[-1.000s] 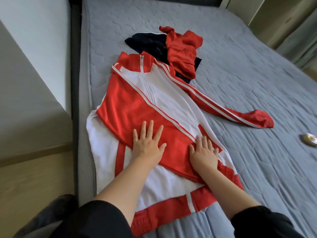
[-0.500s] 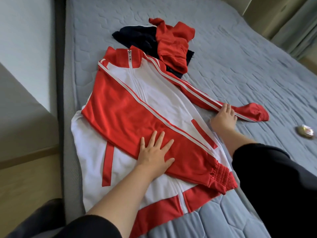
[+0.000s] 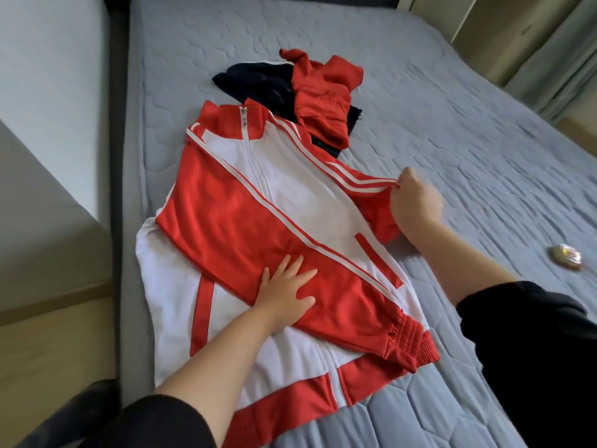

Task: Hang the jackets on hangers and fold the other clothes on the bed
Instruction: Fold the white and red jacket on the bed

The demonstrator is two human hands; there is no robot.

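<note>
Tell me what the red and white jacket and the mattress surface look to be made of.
The jacket looks like a smooth synthetic knit, probably polyester: the red panels carry a soft sheen, and its cuff is gathered elastic ribbing. The mattress looks like matte grey-blue quilted fabric, with stitched hexagon lines.

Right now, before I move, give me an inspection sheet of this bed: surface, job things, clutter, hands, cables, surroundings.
Surface: grey-blue quilted mattress.
Job's things: red and white zip-front track jacket, front up, one sleeve folded across it; crumpled red garment on a navy garment beyond its collar; no hanger seen.
Clutter: small round wrapped object on the mattress, right side.
Hands: left hand flat on the folded sleeve; right hand pinches the other sleeve.
Cables: nothing seen.
Surroundings: white wall and wooden floor left, pale curtain far right.
</note>
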